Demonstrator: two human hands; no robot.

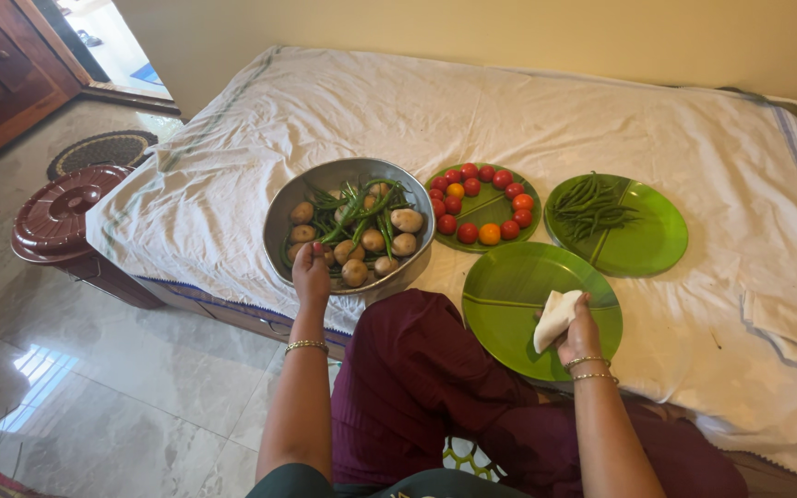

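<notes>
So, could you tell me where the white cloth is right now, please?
In the head view, the white cloth is in the right hand, lying on the nearest green plate, just right of the metal bowl.

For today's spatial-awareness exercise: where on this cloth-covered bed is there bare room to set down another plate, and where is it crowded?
Free: the white cloth behind the steel bowl and plates, toward the wall, and right of the bean plate. Crowded: the near edge, where bowl, tomato plate, bean plate and near plate sit close together.
</notes>
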